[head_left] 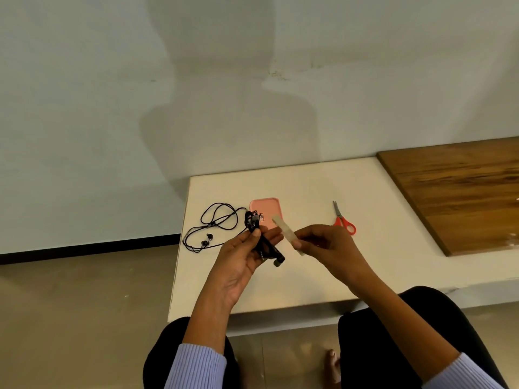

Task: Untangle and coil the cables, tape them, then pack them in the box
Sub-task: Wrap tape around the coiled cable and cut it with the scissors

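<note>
A coiled black cable (262, 242) sits bunched in a person's left hand (247, 258) above the white counter (309, 276), its long axis running from upper left down to lower right, thumb and fingers curled around it. Just to its right, well within reach, the right hand (327, 244) pinches a strip of tape (286, 234) between thumb and fingertips, the strip lying roughly parallel to the bundle. A loose earphone cable (216, 224), pink box (266, 213) and red scissors (344, 220) lie beyond.
</note>
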The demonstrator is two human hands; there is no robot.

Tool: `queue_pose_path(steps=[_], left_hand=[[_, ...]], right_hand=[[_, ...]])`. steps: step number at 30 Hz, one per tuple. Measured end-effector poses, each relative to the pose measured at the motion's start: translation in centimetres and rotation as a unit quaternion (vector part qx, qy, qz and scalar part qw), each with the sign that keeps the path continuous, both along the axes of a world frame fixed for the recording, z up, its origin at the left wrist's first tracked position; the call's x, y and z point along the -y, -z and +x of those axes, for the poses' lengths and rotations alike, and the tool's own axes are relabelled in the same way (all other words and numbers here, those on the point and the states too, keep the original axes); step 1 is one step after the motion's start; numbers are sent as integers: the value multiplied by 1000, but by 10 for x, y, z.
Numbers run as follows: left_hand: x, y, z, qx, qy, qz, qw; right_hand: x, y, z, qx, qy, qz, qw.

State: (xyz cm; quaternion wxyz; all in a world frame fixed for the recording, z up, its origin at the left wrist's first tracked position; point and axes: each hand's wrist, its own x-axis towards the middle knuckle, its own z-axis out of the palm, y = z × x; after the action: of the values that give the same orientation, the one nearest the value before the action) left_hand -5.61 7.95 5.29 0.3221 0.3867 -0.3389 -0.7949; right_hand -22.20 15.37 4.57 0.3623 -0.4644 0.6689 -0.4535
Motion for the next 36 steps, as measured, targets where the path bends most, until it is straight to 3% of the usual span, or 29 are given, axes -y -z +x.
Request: queue_pose_path(steps=[5,15,22,26,31,36], left_hand=[[3,4,1,-6,-15,25,1000],[1,11,0,58,31,-46,997],[0,15,-3,78,-3,-37,996],[9,14,3,36,-53,30,998],[11,12,7,18,-56,44,997],[11,14,9,16,-52,47,997]], right_hand=[[4,7,5,-48,-59,23,997],[15,10,23,-44,-8,33,998],[19,17,23,-99,-62,48,992],[19,14,15,-67,-107,22,992],[18,8,6,-15,-162,52,985],[18,12,15,-32,-94,42,994]])
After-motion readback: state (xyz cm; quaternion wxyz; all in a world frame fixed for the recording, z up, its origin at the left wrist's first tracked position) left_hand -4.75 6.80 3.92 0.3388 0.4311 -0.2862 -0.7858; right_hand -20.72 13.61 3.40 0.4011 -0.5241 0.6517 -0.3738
